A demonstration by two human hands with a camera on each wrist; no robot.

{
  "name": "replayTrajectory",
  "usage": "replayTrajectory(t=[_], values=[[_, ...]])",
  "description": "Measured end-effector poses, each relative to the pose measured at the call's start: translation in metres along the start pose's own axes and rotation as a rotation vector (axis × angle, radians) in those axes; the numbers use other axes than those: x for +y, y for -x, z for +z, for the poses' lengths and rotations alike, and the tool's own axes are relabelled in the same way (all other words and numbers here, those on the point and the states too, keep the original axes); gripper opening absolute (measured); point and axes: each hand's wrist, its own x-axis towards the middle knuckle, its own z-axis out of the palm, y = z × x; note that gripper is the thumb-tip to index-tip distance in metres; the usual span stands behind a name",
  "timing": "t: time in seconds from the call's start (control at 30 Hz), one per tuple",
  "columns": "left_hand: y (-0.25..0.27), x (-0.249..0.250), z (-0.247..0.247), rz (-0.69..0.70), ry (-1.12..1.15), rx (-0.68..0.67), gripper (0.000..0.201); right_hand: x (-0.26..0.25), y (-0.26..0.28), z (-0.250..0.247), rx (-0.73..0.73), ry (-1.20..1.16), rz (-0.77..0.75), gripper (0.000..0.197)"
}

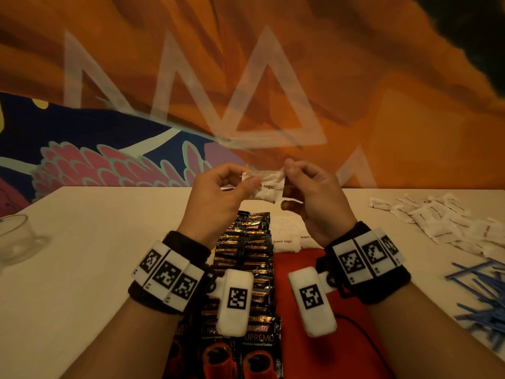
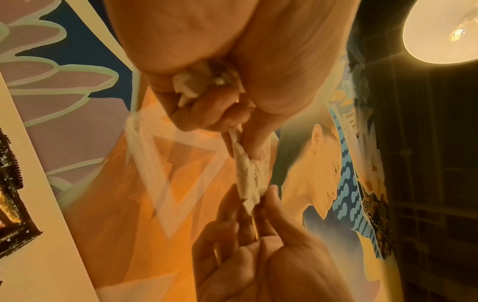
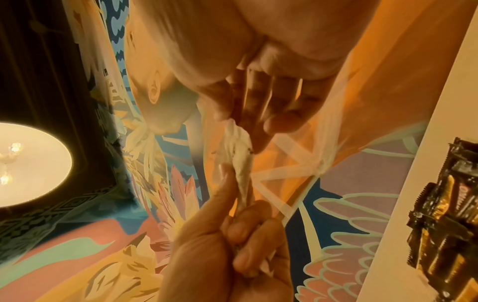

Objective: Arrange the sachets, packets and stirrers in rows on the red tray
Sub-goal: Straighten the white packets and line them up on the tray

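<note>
Glossy coffee packets, hands pinching crinkled paper sachet

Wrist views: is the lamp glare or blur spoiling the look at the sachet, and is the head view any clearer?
Left wrist view: lamp flares at top right, brown sugar sachet soft but readable between left hand and right hand. Right wrist view: lamp blooms at left edge, sachet blurred. Head view: dim warm light, wide-angle bending at edges, blue stirrers smeared, sachet print legible.
</note>
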Motion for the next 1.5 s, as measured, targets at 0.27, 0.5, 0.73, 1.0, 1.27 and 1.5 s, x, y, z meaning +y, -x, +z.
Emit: replayTrajectory(t=[0.27,0.5,0.73,1.0,1.27,1.5], values=[[0.002,0.006,-0.003,-0.154,0.135,0.031,0.03,0.005,0.0,-0.005,-0.099,0.32,-0.093,0.031],[0.0,0.01,-0.004,-0.208,0.074,0.09,0.032,0.001,-0.001,-0.034,-0.187,0.516,0.076,0.015],[-0.001,0.014,-0.009,-0.246,0.101,0.059,0.024,0.02,-0.019,-0.093,-0.15,0.969,0.424,0.017],[-0.002,0.014,-0.011,-0.238,0.113,0.032,0.023,0.029,-0.027,-0.091,-0.167,1.075,0.507,0.02],[-0.002,0.014,-0.013,-0.247,0.117,0.023,0.022,0.039,-0.031,-0.078,-0.211,1.453,0.551,0.026],[-0.002,0.015,-0.014,-0.251,0.107,0.023,0.022,0.037,-0.031,-0.074,-0.12,1.46,0.284,0.03]])
